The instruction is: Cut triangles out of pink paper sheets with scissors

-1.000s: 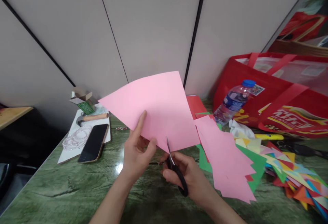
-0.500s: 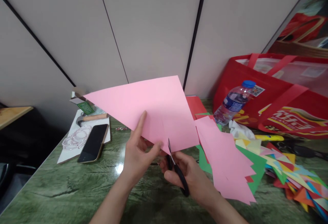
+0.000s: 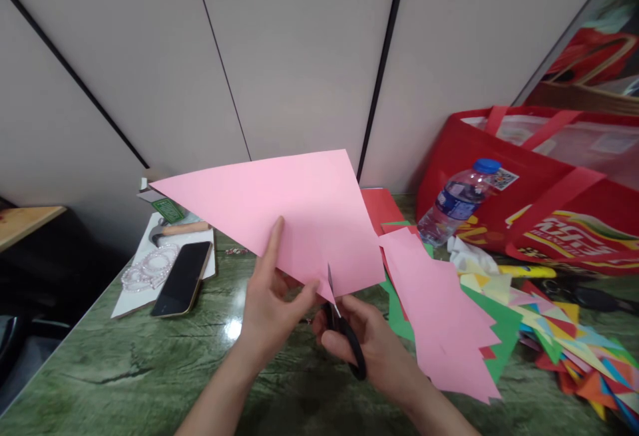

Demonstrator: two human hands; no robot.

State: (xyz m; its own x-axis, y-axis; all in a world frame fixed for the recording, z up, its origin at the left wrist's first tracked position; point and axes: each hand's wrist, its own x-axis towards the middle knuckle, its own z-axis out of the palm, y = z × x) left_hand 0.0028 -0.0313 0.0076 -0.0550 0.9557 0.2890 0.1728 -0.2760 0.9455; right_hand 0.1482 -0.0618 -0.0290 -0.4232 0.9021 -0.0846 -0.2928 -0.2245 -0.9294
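Pink paper sheet, raised above the green marble table's near edge, is pinched by the left hand. The right hand, closed around black-handled scissors, has the blades biting the sheet's lower edge. Mid-cut, seemingly; the next snip calls for a taut sheet.

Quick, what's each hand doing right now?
Left hand: closed, pinching the lower edge of the pink sheet.
Right hand: closed around the black scissors, blades at the sheet's edge.

Green marble table under paper scraps
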